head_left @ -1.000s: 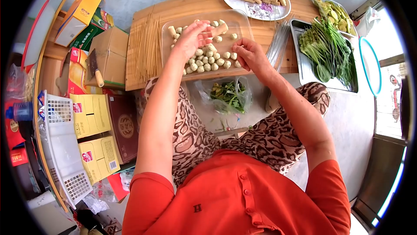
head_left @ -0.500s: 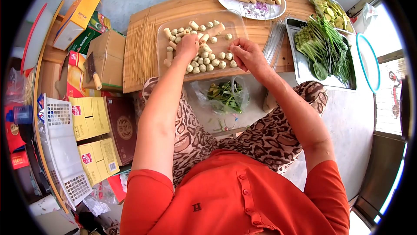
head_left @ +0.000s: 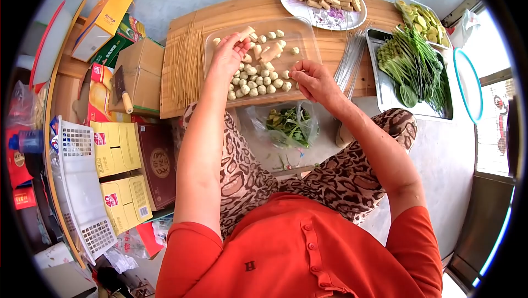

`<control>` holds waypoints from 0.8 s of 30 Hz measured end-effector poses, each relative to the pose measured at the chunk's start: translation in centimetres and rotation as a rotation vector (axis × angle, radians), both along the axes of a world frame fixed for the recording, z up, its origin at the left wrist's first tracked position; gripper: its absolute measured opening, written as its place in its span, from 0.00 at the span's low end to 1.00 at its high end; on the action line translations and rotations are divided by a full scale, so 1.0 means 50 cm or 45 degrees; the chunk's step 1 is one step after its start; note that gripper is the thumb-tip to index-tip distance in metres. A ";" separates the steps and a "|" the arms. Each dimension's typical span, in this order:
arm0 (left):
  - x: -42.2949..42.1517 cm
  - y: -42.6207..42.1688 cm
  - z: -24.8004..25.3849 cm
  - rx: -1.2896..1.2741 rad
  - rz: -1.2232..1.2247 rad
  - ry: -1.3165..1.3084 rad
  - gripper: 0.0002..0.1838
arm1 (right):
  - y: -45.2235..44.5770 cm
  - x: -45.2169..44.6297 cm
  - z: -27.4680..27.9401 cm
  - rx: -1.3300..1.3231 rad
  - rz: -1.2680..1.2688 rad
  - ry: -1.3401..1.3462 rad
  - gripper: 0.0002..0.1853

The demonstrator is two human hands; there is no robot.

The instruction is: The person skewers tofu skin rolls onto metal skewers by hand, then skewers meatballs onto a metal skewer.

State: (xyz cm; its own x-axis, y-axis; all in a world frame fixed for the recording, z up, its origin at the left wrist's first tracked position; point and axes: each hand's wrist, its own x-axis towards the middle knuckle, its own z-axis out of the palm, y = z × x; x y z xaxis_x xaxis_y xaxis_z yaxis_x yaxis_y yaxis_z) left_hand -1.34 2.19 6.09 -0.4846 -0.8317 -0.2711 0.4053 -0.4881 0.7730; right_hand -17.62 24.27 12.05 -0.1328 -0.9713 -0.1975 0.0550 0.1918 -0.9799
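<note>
Left hand (head_left: 228, 56) half-curled, I am hovering at ten o'clock over the clear plastic tray (head_left: 304, 33), a tan tubular roll (head_left: 247, 34) showing at my fingertips; whether I am gripping it, I can't tell. At four o'clock my right hand (head_left: 314, 80) is pressing thumb to forefinger, anything thin between them being hard to make out. Smooth, speckled pale-green balls (head_left: 253, 84) are clustering towards six o'clock, my wrist covering some tray.

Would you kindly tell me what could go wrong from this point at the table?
The tan roll in the left hand might slip and drop into the clear tray. The loose greenish balls could roll about if that tray is bumped. The right hand is close to the silvery skewers, so it might get pricked.
</note>
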 end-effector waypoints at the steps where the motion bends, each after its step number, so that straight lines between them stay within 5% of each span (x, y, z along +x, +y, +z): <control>1: 0.000 0.001 0.002 0.003 0.009 0.003 0.07 | 0.000 0.001 -0.002 0.000 0.001 0.001 0.08; 24: -0.003 0.011 0.006 -0.009 -0.003 -0.008 0.07 | -0.008 0.001 -0.014 0.056 0.001 0.033 0.08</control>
